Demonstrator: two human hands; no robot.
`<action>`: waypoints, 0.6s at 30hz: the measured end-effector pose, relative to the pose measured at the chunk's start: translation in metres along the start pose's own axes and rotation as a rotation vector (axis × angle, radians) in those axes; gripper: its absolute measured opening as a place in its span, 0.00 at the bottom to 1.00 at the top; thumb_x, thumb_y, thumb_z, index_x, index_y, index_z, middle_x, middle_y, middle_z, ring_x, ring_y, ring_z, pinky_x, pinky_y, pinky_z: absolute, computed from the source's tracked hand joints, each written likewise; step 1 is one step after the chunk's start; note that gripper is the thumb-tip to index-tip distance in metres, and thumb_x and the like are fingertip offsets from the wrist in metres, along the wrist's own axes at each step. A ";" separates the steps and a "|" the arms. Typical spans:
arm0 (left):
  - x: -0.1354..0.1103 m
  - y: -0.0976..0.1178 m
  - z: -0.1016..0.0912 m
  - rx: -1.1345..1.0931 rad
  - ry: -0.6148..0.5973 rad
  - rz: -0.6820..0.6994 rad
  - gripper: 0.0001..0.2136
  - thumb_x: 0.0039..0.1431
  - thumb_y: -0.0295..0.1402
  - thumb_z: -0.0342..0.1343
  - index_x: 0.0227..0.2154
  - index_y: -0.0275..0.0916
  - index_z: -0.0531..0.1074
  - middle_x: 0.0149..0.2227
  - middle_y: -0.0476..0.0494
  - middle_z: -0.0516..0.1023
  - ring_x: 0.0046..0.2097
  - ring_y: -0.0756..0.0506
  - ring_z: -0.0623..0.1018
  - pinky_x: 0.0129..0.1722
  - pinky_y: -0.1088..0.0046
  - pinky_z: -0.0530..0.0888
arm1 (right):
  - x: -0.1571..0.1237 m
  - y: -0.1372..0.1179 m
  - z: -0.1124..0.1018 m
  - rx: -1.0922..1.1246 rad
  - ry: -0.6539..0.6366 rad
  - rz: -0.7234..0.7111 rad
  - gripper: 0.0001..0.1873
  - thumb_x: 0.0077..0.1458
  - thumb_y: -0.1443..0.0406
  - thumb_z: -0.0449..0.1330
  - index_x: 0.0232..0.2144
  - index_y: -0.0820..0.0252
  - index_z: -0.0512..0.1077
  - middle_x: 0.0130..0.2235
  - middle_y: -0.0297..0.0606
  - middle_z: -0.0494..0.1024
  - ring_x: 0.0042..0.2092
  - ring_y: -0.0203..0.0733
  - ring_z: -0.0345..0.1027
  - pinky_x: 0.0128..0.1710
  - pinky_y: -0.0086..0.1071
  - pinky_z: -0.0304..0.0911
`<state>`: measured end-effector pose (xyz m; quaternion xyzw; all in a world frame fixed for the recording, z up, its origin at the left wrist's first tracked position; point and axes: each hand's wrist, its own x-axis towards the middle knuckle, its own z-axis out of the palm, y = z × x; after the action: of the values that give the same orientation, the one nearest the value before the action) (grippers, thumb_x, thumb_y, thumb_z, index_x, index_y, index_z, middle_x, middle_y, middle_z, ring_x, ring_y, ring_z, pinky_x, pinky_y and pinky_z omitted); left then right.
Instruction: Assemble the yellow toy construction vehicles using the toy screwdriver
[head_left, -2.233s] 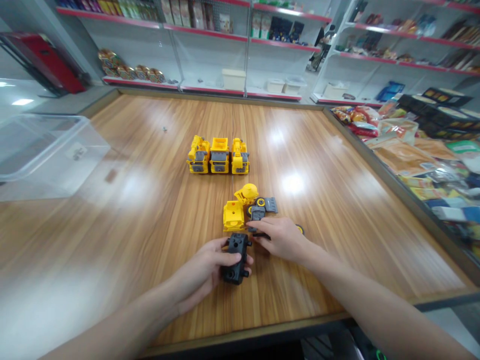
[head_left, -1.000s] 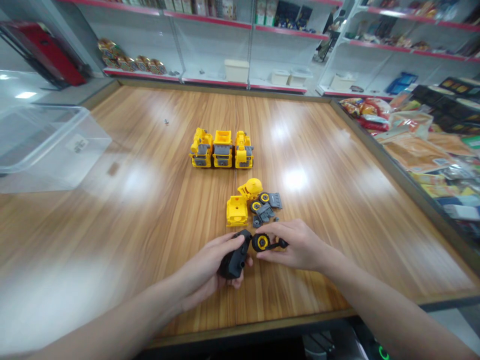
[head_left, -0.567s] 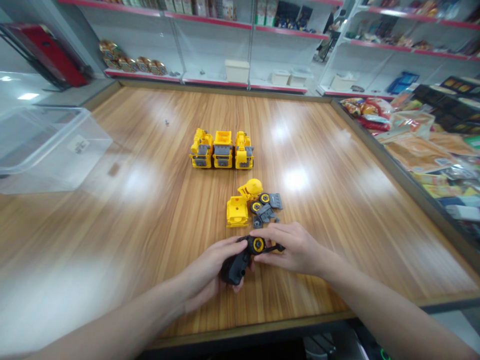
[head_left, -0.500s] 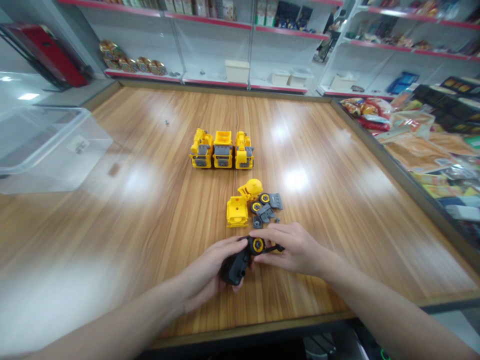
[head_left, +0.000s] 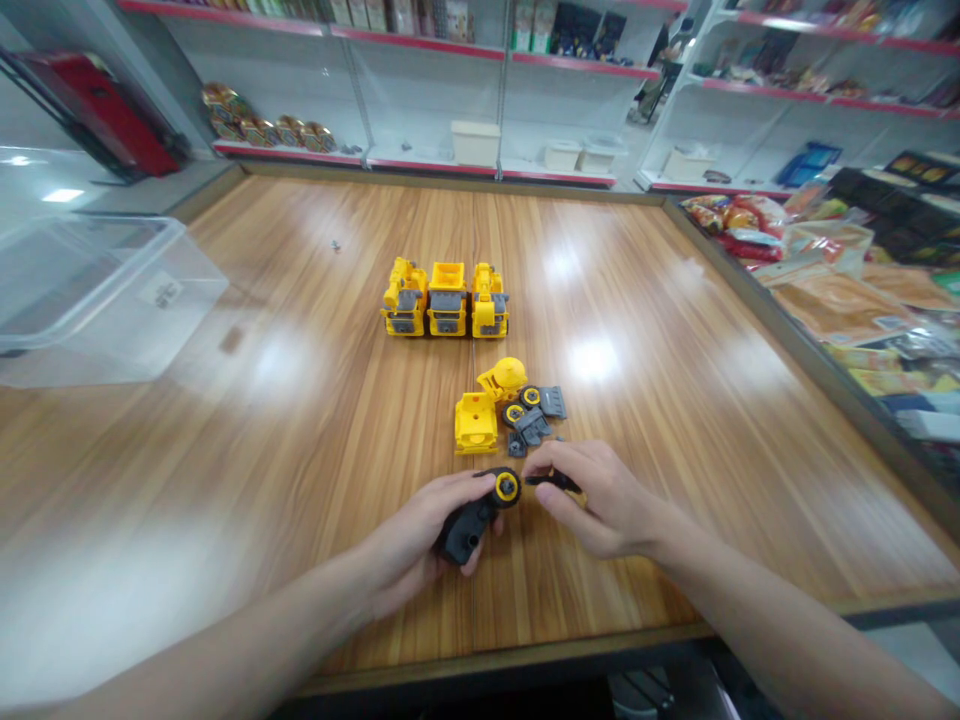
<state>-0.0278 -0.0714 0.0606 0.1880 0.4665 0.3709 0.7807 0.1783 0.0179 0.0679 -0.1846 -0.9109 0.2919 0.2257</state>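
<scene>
My left hand (head_left: 420, 525) is closed around a black toy truck chassis (head_left: 461, 532), tilted above the table's near side. At the chassis's upper end sits a black wheel (head_left: 508, 487) with a yellow hub, facing me. Pinched in my right hand (head_left: 611, 500) is a slim black tool (head_left: 559, 481); its tip is just right of the wheel, apart from it, and fingers hide part of it. Beyond my hands lie a yellow cab (head_left: 475, 424), a yellow mixer drum (head_left: 509, 374), two loose wheels (head_left: 514, 413) and several grey parts (head_left: 532, 427).
Farther back, three yellow toy trucks (head_left: 447, 300) stand side by side. A clear plastic bin (head_left: 112, 300) is at the left, and a tiny metallic piece (head_left: 335, 245) lies far left. Packaged goods (head_left: 832, 290) border the table's right edge. Shelves (head_left: 420, 100) stand behind.
My right hand has drawn the black tool back to the right, away from the wheel. My left hand has turned the chassis slightly, so the wheel's hub shows more fully.
</scene>
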 end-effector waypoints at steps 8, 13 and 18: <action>-0.001 -0.001 -0.002 0.011 0.013 -0.001 0.14 0.60 0.42 0.57 0.41 0.37 0.70 0.30 0.46 0.75 0.24 0.51 0.72 0.23 0.75 0.66 | 0.001 0.005 0.004 -0.037 -0.011 -0.047 0.04 0.60 0.67 0.56 0.37 0.61 0.71 0.32 0.39 0.77 0.34 0.40 0.71 0.33 0.32 0.63; -0.001 -0.002 -0.003 -0.003 -0.007 0.002 0.13 0.59 0.40 0.59 0.40 0.37 0.70 0.31 0.45 0.76 0.26 0.50 0.74 0.26 0.75 0.70 | 0.001 0.006 0.005 -0.041 0.010 -0.070 0.05 0.60 0.67 0.58 0.38 0.61 0.73 0.31 0.39 0.76 0.33 0.39 0.70 0.33 0.32 0.64; -0.002 -0.002 -0.002 -0.019 -0.024 0.018 0.12 0.59 0.39 0.59 0.40 0.36 0.71 0.35 0.41 0.78 0.26 0.50 0.76 0.26 0.75 0.69 | 0.001 0.006 0.005 -0.046 0.029 -0.092 0.05 0.60 0.67 0.58 0.37 0.60 0.74 0.31 0.39 0.77 0.33 0.39 0.71 0.33 0.31 0.65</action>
<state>-0.0292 -0.0738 0.0598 0.1892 0.4517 0.3800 0.7847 0.1758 0.0209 0.0604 -0.1518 -0.9215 0.2576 0.2477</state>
